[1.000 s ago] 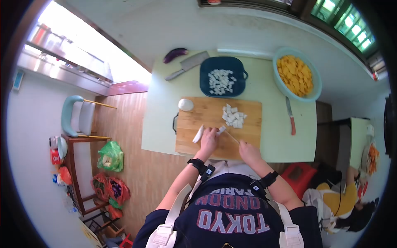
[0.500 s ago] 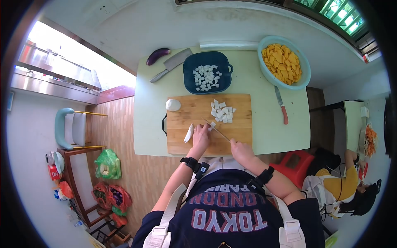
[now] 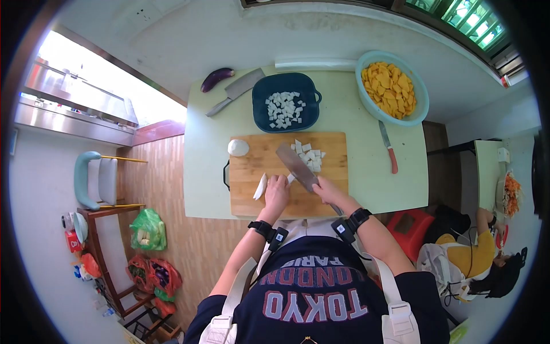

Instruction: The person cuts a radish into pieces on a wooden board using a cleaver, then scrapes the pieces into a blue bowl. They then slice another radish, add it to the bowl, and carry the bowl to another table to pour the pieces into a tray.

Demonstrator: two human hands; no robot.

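My right hand (image 3: 330, 192) is wrapped round the handle of a cleaver (image 3: 298, 167). Its broad blade is tilted so the flat side shows, and it partly covers a pile of white vegetable cubes (image 3: 309, 155) on the wooden cutting board (image 3: 246, 198). Just left of the blade, my left hand (image 3: 277, 194) has its fingers bent together on a small white vegetable piece (image 3: 290, 178), mostly hidden by them. A longer white slice (image 3: 260, 186) lies left of that hand. Further up the board sits a rounded white vegetable chunk (image 3: 238, 148).
Behind the board stands a dark blue basin (image 3: 259, 114) of white cubes. An eggplant (image 3: 216, 79) and a second cleaver (image 3: 238, 89) lie at left. At right are a light blue bowl (image 3: 423, 97) of yellow slices and a red-handled knife (image 3: 391, 152). Another person (image 3: 458, 258) sits far right.
The cleaver has turned from edge-on to showing its flat side, with its blade now up against the cubes. My left hand stays on the white piece. The view has shifted slightly.
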